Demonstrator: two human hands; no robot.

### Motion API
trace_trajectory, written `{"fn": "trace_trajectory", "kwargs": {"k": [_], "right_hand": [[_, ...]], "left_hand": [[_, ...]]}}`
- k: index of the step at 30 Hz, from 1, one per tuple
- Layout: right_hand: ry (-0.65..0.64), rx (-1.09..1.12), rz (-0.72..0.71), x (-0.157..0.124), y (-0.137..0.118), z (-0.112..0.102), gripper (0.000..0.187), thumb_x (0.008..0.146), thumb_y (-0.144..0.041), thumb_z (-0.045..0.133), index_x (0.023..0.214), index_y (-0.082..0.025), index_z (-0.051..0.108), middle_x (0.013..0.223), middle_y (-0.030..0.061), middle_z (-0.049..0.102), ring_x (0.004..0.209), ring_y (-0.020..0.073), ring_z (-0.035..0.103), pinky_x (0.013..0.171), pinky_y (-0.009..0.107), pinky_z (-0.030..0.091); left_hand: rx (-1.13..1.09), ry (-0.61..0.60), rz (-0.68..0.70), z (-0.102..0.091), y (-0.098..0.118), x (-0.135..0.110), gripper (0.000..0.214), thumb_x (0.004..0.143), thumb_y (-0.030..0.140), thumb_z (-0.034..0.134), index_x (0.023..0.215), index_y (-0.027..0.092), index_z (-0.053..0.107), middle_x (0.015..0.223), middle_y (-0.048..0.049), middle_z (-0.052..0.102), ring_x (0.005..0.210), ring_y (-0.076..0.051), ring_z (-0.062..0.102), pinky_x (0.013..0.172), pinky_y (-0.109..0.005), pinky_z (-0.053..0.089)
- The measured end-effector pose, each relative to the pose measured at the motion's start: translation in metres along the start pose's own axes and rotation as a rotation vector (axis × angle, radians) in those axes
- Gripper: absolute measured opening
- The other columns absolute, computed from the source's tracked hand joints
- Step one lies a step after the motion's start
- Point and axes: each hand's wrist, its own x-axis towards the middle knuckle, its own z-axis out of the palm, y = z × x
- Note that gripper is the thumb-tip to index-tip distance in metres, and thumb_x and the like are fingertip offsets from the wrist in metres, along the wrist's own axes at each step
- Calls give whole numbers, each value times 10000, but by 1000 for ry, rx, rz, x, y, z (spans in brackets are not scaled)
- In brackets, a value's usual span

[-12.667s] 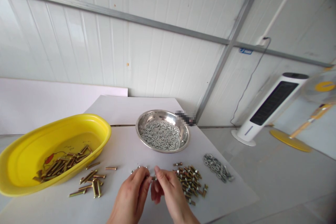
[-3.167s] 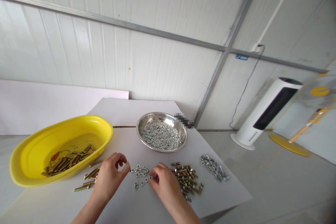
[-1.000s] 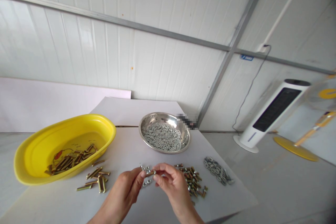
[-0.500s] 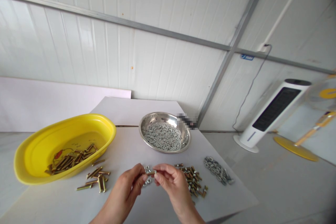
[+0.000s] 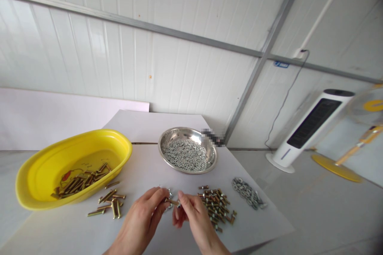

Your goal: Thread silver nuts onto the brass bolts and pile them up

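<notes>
A brass-coloured bolt (image 5: 171, 202) is pinched between the thumb and fingers of my left hand (image 5: 143, 215), pointing right. At its right end sits a small nut (image 5: 178, 204), with the thumb of my right hand (image 5: 193, 215) against it and the other fingers curled below. Several loose silver nuts (image 5: 169, 192) lie on the table behind the bolt, partly hidden by my hands. Just right of my right hand is a pile of bolts with nuts on them (image 5: 220, 205).
A yellow tub (image 5: 32, 179) with bolts stands at the left, and loose bolts (image 5: 112, 201) lie beside it. A steel bowl (image 5: 163, 153) of nuts sits behind my hands. Washers (image 5: 247, 191) are heaped near the table's right edge. A white tower fan (image 5: 314, 127) stands beyond.
My right hand's fingers have moved down and away from the bolt's shaft while the thumb stays by the nut. My left hand keeps its pinch on the bolt.
</notes>
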Motion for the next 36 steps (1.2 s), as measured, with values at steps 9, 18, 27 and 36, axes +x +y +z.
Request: {"fn": "trace_trajectory", "kwargs": {"k": [9, 18, 27, 36], "right_hand": [[79, 40, -153, 0, -19, -9, 433, 776, -417, 782, 1129, -196, 663, 1011, 95, 712, 784, 191, 634, 604, 254, 519], [126, -63, -162, 2, -16, -10, 303, 777, -383, 780, 954, -149, 707, 830, 68, 712, 737, 188, 634, 659, 263, 496], [122, -212, -116, -2, -9, -1, 411, 943, -517, 545, 710, -179, 574, 557, -10, 574, 531, 141, 562, 518, 224, 424], [95, -141, -220, 2, -17, -7, 249, 797, -311, 754, 1002, -175, 715, 976, 91, 721, 825, 221, 669, 705, 291, 552]], "left_hand": [[-213, 83, -143, -2, 2, 9, 233, 985, 388, 460, 850, 217, 540, 663, 38, 545, 623, -144, 523, 603, -220, 398], [-355, 15, -208, 8, -5, 10, 297, 971, 438, 464, 832, 194, 560, 601, 45, 515, 572, -137, 496, 563, -221, 370], [-335, -2, -150, 20, 11, 9, 304, 967, 394, 474, 758, 193, 564, 643, 10, 576, 559, -137, 523, 557, -212, 398], [-366, 175, -342, 25, -8, 10, 391, 956, 503, 445, 716, 207, 531, 488, 54, 517, 486, -140, 475, 529, -226, 354]]}}
